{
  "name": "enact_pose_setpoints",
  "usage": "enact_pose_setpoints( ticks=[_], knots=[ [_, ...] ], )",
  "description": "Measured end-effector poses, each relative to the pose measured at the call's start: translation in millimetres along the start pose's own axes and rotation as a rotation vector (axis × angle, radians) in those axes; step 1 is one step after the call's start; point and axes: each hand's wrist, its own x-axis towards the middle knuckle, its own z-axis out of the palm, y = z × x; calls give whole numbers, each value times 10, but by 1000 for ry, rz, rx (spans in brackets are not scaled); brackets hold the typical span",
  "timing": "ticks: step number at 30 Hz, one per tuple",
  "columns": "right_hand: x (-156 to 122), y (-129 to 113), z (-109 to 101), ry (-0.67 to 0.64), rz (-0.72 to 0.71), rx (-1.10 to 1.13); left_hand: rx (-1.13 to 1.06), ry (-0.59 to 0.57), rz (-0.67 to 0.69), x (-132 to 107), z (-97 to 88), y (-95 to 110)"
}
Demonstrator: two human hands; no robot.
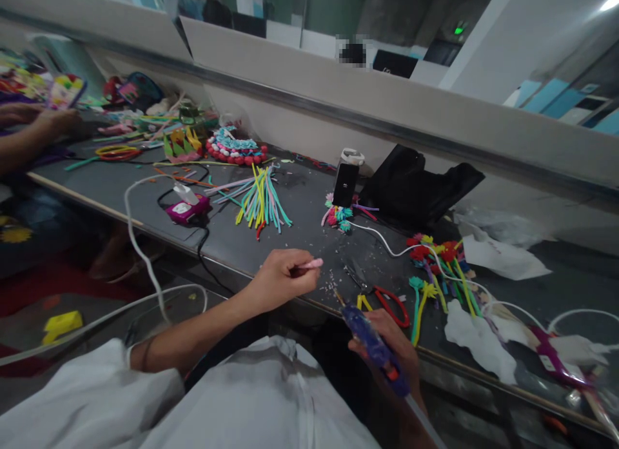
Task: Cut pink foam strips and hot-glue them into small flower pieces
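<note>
Purple glue gun [371, 338] tilts nozzle-forward near a pink rod [313, 264], probably fuzzy pipe cleaner.

Loose, creased whitish top [256, 397]; wide left sleeve [104, 388], bare forearm [198, 329].

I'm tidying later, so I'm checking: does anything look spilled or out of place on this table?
Yes: pale specks lie scattered on the table between the left hand and the red-handled tool, loose like trimmings. Further right, crumpled white paper lies near the fuzzy stems.
</note>
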Motion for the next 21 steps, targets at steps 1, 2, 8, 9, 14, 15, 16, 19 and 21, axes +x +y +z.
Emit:
enact_pose_setpoints(
  ticks=[1, 2, 8, 9, 14, 15, 16, 19, 21],
  knots=[
    [-18, -66, 20, 47, 115, 77, 4, 40, -20, 0, -9, 1],
    [-38, -127, 36, 81, 224, 145, 5, 65, -34, -1, -15, 3],
    [-158, -241, 84, 26, 557, 409, -68, 12, -38, -40, 6, 49],
    [-174, -233, 96, 22, 565, 429, -88, -1, -33, -47, 14, 64],
    [-238, -207, 176, 50, 540, 525, -155, -15, 91, -52, 56, 144],
    [-246, -209, 191, 56, 537, 538, -151, -8, 117, -50, 68, 157],
    [-250, -215, 205, 62, 534, 545, -142, -5, 132, -49, 83, 167],
    [-243, -247, 232, 84, 547, 533, -110, 2, 116, -51, 134, 179],
    [-224, -273, 248, 85, 589, 538, -90, 9, 93, -55, 164, 174]
  ],
)
